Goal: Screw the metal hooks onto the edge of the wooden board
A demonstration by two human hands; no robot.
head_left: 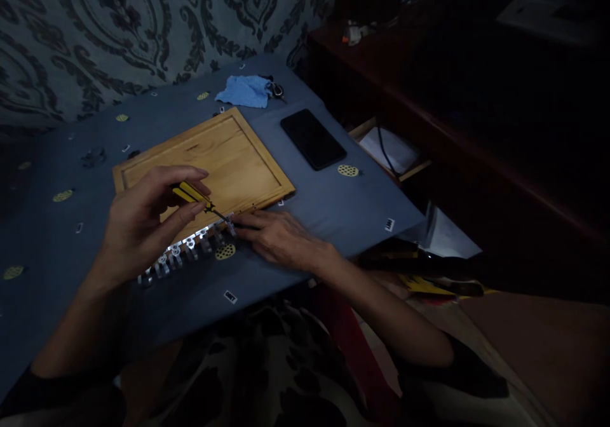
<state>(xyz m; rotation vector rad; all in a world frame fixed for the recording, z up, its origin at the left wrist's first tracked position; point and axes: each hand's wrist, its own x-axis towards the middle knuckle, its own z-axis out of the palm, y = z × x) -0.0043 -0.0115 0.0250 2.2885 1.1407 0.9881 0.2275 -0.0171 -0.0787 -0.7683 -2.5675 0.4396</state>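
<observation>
The left hand (143,220) pinches a yellow-and-black screwdriver (190,194), its tip at the right end of a row of metal hooks (190,243) along the near edge of a framed wooden board (204,160), where the fingertips of the right hand (286,241), fingers nearly straight, also lie. White labels (230,297) on the blue-grey cloth (309,214) carry dark lettering too small to read surely; beside the table, a wooden-edged drawer (415,171) holds white paper (388,146).

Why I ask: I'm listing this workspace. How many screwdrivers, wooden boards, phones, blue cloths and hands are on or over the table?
Screwdriver: 1
Wooden board: 1
Phone: 1
Blue cloth: 1
Left hand and right hand: 2
Total: 6
</observation>
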